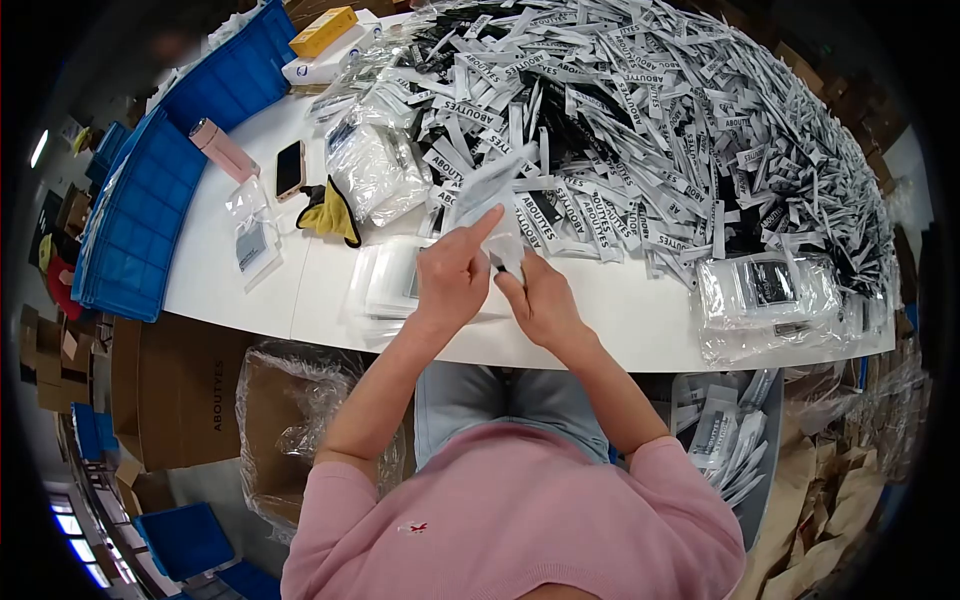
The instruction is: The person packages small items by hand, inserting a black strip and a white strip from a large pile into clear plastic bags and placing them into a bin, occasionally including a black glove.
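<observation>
Above the table's front edge, my left hand (452,275) is closed around a translucent plastic bag (492,188), its index finger stretched along it. My right hand (545,302) pinches the lower end of the same bag, close beside the left. Something small and dark shows by the right fingertips, too small to name. Under and beside my left hand lies a stack of clear bags (385,275). Behind both hands rises a big heap of white and black packets (625,130) printed ABOUTYES.
Left on the table (315,310) are a phone (290,170), a pink bottle (222,150), a yellow-black glove (330,215) and a flat packed bag (257,247). Blue bins (140,215) line that side. Packed bags (770,295) lie right. Below stand a grey bin (720,430) of packets and a carton (180,395).
</observation>
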Demonstrator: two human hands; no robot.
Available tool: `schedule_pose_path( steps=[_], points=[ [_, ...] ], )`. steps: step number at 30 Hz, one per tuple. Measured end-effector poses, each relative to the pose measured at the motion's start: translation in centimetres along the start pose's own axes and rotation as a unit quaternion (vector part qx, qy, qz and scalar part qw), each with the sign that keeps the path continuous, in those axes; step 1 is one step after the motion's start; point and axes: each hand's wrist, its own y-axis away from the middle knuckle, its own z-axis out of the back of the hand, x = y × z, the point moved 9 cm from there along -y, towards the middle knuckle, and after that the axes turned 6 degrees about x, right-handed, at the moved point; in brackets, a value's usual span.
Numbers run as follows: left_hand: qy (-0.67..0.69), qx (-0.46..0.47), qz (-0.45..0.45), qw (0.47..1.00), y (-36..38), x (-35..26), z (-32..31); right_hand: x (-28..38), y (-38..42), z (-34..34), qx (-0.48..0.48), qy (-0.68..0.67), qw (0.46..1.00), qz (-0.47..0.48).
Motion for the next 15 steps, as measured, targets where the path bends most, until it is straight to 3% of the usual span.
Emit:
schedule_pose_path(
  steps=[2,3,4,5,6,8,9,11,12,13,14,15],
  points=[
    [-0.025,0.01,-0.067,0.997,0.8,-1.8,-0.9,-3.0,-0.7,-1.5,0.025,-0.161,0.986,-0.039],
    [-0.02,0.014,-0.067,0.997,1.2,-2.0,-1.2,-2.9,-0.3,-2.0,0.023,-0.16,0.986,-0.044],
    [-0.027,0.016,-0.05,0.998,1.3,-1.9,-1.6,-3.5,-0.3,-3.2,0.024,-0.314,0.934,-0.17],
    [-0.035,0.018,-0.035,0.999,1.3,-1.6,-1.9,-4.1,0.4,-4.8,0.021,-0.457,0.842,-0.286],
    [-0.061,0.02,-0.009,0.998,1.2,-0.2,-1.7,-3.8,0.4,-6.0,0.119,-0.418,0.844,-0.313],
    [0.025,0.105,0.237,0.966,2.1,5.0,-1.8,0.2,-0.2,-3.2,0.04,-0.249,0.961,-0.11],
    [0.016,0.107,0.213,0.971,2.2,5.2,-1.6,1.3,0.1,-1.9,-0.102,-0.111,0.988,0.029],
    [0.018,0.108,0.003,0.994,2.1,0.5,-2.6,-0.7,-0.1,-1.9,-0.054,-0.164,0.984,-0.03],
    [-0.023,0.12,-0.045,0.991,2.6,-1.1,-3.2,-2.0,0.1,-2.6,-0.002,-0.217,0.972,-0.086],
    [-0.023,0.121,-0.045,0.991,2.5,-1.2,-3.0,-2.7,0.1,-3.0,0.009,-0.287,0.948,-0.137],
    [-0.009,0.125,0.017,0.992,2.2,-0.2,-2.7,-2.4,0.1,-2.5,0.008,-0.287,0.948,-0.138],
    [0.006,0.129,0.081,0.988,2.3,0.8,-2.3,-2.4,0.6,-2.9,0.048,-0.374,0.909,-0.176]
  ],
)
